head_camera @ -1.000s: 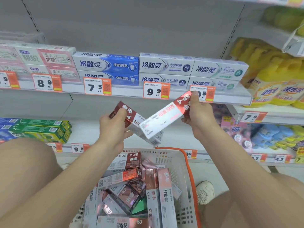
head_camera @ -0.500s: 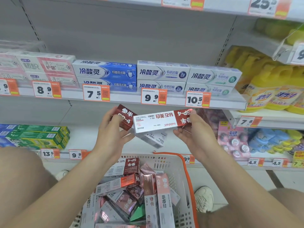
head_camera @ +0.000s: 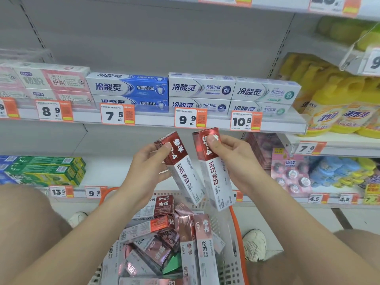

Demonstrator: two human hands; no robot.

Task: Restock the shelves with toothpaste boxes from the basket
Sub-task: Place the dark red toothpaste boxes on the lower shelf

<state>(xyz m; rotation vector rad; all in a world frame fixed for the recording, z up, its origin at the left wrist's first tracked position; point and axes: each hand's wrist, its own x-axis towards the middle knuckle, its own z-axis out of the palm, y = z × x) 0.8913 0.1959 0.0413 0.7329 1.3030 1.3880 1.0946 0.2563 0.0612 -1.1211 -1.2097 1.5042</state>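
Observation:
My left hand (head_camera: 147, 170) grips the red end of a red-and-white SP-4 toothpaste box (head_camera: 183, 171). Beside it, my right hand (head_camera: 236, 161) pinches the red end of a second matching box (head_camera: 213, 173). Both boxes hang nearly parallel, red ends up, tilted down to the right, above the basket (head_camera: 236, 249). The white basket with an orange rim holds several more red, pink and white toothpaste boxes (head_camera: 164, 239). The middle shelf (head_camera: 107, 173) behind my hands shows a bare white stretch.
The upper shelf (head_camera: 154, 118) carries stacked blue, white and pink toothpaste boxes above price tags. Green boxes (head_camera: 43, 169) sit at the left of the middle shelf. Yellow bottles (head_camera: 337, 112) and pink and blue packs (head_camera: 292, 173) fill the right-hand shelves. White shoes show beside the basket.
The right-hand box has swung from lying level to hanging steeply, red end up, beside the left-hand box. Both hands moved closer together and the view tipped upward.

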